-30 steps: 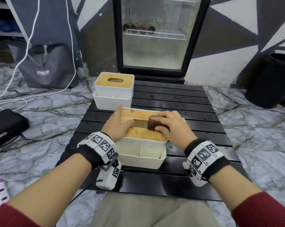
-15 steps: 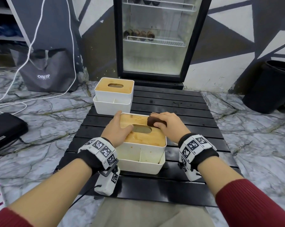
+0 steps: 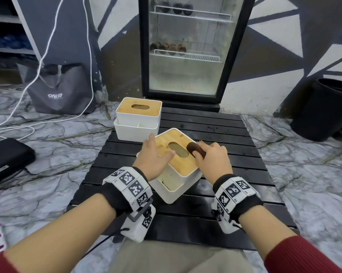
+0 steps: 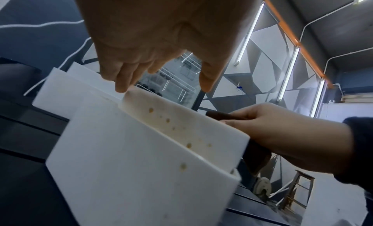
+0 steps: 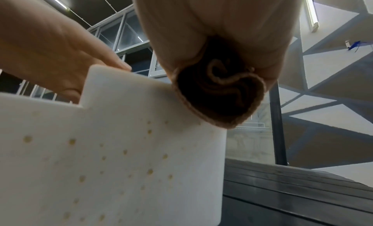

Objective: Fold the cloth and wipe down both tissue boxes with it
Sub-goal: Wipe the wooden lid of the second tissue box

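Black slats make the low table [image 3: 215, 123] on which both tissue boxes stand, and behind it is a glass-door fridge [image 3: 188, 48]. Of the boxes, the far tissue box [image 3: 138, 117] stands untouched at the table's back left, and the near tissue box [image 3: 178, 170] stands in front of it, between the two hands and turned at an angle, one corner toward the person. On its bamboo lid [image 3: 176, 154] the left hand [image 3: 154, 160] lies with straight fingers and thumb, holding the box steady and gripping nothing. The right hand [image 3: 213, 158] has its fingers curled around the folded brown cloth [image 3: 195, 151], which touches the lid just beside the slot and near the right edge. I judge that the wiping of the near box is in hand; the white walls show yellowish spots, so the next move probably calls for the cloth to go down the sides. Compared with half a second ago, the box was square to the person and is now rotated.
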The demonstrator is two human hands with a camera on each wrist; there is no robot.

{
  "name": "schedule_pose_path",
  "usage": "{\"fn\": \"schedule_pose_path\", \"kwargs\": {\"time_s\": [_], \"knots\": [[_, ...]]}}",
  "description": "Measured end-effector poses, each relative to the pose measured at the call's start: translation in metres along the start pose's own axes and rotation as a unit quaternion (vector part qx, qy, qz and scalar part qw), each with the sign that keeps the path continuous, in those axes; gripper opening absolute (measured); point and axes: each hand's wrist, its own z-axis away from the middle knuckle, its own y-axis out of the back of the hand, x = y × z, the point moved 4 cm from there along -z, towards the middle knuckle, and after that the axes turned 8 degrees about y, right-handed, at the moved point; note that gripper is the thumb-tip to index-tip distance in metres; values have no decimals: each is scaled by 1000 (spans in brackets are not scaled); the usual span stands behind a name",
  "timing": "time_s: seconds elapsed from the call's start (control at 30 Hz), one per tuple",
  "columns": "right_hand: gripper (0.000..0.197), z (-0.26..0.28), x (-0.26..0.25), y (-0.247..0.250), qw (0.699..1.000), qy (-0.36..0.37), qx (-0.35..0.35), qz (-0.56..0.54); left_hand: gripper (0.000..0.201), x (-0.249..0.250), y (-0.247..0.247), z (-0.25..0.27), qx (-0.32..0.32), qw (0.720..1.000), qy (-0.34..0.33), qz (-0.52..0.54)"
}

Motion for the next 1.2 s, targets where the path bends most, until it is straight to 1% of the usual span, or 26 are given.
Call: {"fn": "schedule_pose_path", "kwargs": {"time_s": [0.13, 0.23, 0.27, 0.37, 0.47, 0.57, 0.6, 0.67, 0.73, 0.83, 0.9, 0.97, 1.1, 1.2], "knots": [[37, 13, -2, 7, 998, 31, -44, -31, 89, 5, -10, -4, -28, 999, -4, 17], [30, 23, -6, 12, 993, 67, -91, -33, 86, 7, -7, -11, -37, 997, -36, 49], [29, 24, -6, 15, 992, 74, -96, -34, 84, 7, -7, -13, -35, 997, -40, 53], [29, 25, -6, 21, 990, 96, -83, -68, 74, 6, -13, -15, -35, 997, -20, 64], [31, 28, -6, 17, 986, 138, -78, -59, 66, 5, -24, -14, -19, 996, 4, 89], [31, 34, -8, 14, 979, 185, -63, -52, 71, 4, -27, -15, 12, 999, -11, 35], [30, 37, -9, 13, 976, 202, -61, -57, 72, 4, -27, -16, 12, 1000, -21, 19], [30, 41, -10, 10, 970, 227, -58, -71, 71, 4, -28, -21, -10, 999, -38, 14], [30, 42, -7, 8, 967, 230, -60, -88, 70, 5, -30, -24, -34, 998, -50, 11], [30, 33, 0, 7, 968, 220, -65, -105, 62, 5, -30, -26, -27, 997, -72, 0], [30, 23, 4, 5, 970, 207, -55, -111, 65, 4, -30, -26, -23, 997, -80, 2], [30, 12, 8, 3, 974, 191, -38, -118, 67, 4, -30, -27, -27, 996, -79, 4], [30, -12, 15, -3, 979, 170, -17, -114, 55, 1, -31, -29, -38, 996, -80, 28], [29, -29, 20, -6, 982, 156, -16, -108, 54, 1, -32, -28, -46, 995, -78, 39]]}}
